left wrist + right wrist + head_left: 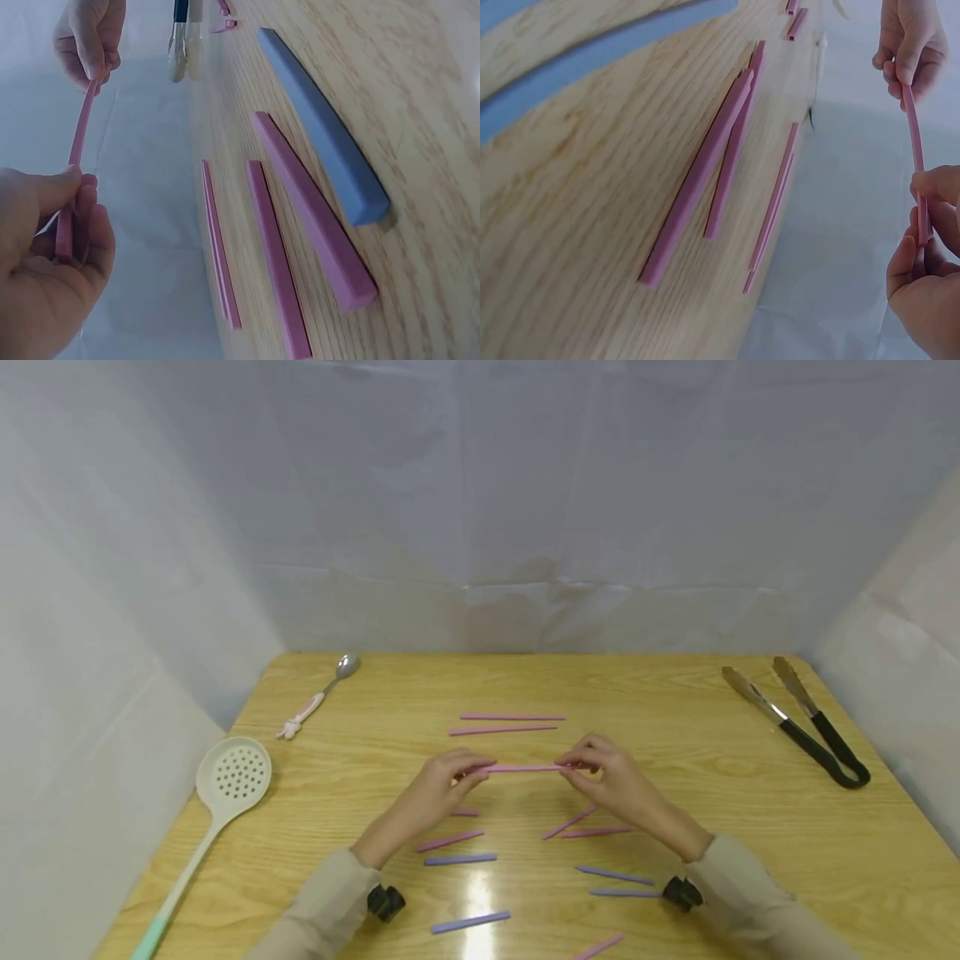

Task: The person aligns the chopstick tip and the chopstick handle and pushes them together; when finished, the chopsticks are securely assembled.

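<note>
A pink chopstick (525,768) is held level above the table, one end in each hand. My left hand (442,785) pinches its left end between thumb and fingers. At the other end, my right hand (611,781) pinches it in the same way. Two more pink chopsticks (506,729) lie side by side beyond the hands. Below the left hand are a pink chopstick (450,841) and a blue-purple chopstick (322,124). Under the right hand, two pink chopsticks (697,180) lie at an angle to each other, with blue-purple chopsticks (615,875) nearer me.
A slotted skimmer (234,772) with a pale green handle lies at the left edge. Behind it is a small spoon (318,697) with a rabbit-shaped handle end. Black-handled tongs (813,735) lie spread at the right. White sheeting (525,510) surrounds the wooden table (660,693).
</note>
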Tool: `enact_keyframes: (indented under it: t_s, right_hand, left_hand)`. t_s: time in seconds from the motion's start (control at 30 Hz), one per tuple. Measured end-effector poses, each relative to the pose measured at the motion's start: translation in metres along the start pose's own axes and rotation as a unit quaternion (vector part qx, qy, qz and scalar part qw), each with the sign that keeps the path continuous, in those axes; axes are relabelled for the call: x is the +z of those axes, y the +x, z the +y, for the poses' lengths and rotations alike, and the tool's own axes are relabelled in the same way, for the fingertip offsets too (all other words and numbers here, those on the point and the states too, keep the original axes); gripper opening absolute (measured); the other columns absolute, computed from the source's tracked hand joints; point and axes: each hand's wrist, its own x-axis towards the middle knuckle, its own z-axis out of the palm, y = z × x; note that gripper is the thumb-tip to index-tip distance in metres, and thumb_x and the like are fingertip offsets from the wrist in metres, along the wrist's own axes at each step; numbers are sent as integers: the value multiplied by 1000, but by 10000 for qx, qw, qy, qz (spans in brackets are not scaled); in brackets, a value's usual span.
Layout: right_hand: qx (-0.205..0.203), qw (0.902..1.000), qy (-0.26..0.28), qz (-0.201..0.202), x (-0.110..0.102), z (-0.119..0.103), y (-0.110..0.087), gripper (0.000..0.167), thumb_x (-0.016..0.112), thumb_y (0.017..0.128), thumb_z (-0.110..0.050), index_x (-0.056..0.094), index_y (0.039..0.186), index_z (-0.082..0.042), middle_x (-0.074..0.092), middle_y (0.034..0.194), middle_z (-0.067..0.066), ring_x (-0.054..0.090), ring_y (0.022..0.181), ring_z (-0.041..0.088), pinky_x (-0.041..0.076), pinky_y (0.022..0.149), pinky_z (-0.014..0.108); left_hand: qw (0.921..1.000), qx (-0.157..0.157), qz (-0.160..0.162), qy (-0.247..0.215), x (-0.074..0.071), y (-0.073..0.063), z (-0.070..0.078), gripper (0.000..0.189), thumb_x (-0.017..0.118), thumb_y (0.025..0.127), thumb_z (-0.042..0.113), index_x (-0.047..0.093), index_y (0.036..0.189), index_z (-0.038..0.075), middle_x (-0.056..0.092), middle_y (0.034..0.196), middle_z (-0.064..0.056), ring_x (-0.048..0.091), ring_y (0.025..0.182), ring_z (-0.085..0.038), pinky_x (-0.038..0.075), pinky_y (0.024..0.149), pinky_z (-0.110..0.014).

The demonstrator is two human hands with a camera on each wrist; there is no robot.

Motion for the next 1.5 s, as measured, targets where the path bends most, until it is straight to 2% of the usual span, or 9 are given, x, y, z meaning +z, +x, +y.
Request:
enact_keyframes:
  t_s: [0.23, 0.37, 0.53, 0.73, 0.93, 1.27, 1.4, 1.5]
  right_hand:
    - [162, 9999, 1, 28, -1, 8, 1, 12, 75, 78, 0, 72, 89, -4, 60, 81, 0, 54, 70, 9, 45, 57, 20]
    - [239, 9997, -82, 55, 0, 14, 2, 11, 75, 77, 0, 72, 87, -4, 58, 78, -2, 49, 67, 9, 43, 56, 20]
    - [231, 9996, -145, 67, 3, 25, 6, 11, 76, 75, 1, 72, 85, -2, 59, 77, 0, 50, 67, 8, 45, 56, 20]
    - [460, 9987, -105, -191, 4, 39, 14, 9, 75, 78, 0, 72, 87, -2, 59, 78, 2, 51, 69, 10, 46, 58, 20]
    - [904, 9940, 11, -616, 3, 50, 19, 9, 72, 81, -2, 72, 90, -2, 61, 79, 2, 52, 71, 9, 47, 61, 21]
    - [1482, 9801, 243, -1297, 9, 65, 21, 11, 69, 85, -4, 72, 95, -1, 61, 82, 3, 52, 72, 10, 48, 63, 22]
    - [1728, 9742, 304, -1419, 12, 70, 22, 10, 68, 86, -6, 72, 95, -2, 61, 83, 3, 52, 74, 10, 47, 65, 22]
    - [1879, 9704, 350, -1473, 15, 75, 22, 10, 68, 87, -8, 72, 94, -2, 62, 83, 3, 52, 75, 10, 47, 66, 22]
  left_hand:
    - [9997, -221, 55, 48, -2, 4, -5, 23, 59, 93, 7, 65, 113, -2, 68, 104, -13, 63, 85, -19, 53, 75, -23]
    - [9994, -352, 54, 40, -3, 10, -11, 22, 61, 92, 7, 66, 112, -2, 69, 104, -13, 64, 86, -19, 53, 75, -23]
    - [9981, -618, -43, -63, -7, 18, -17, 22, 61, 92, 7, 66, 112, 0, 69, 101, -11, 63, 87, -18, 53, 76, -25]
    - [9946, -995, -187, -233, -7, 26, -27, 23, 62, 91, 7, 66, 113, 0, 69, 105, -11, 63, 92, -20, 53, 81, -31]
    - [9855, -1558, -423, -517, -3, 31, -39, 24, 61, 93, 11, 66, 116, 6, 67, 112, -7, 60, 97, -18, 52, 80, -30]
    - [9810, -1739, -604, -609, 2, 40, -53, 22, 60, 93, 9, 67, 113, 2, 66, 107, -10, 57, 83, -15, 51, 68, -25]
    - [9821, -1718, -601, -491, 4, 42, -58, 21, 61, 92, 9, 68, 111, 2, 66, 106, -10, 56, 85, -16, 50, 73, -27]
    - [9844, -1626, -605, -280, 5, 44, -60, 20, 62, 91, 8, 69, 109, 2, 67, 107, -11, 57, 94, -20, 49, 83, -32]
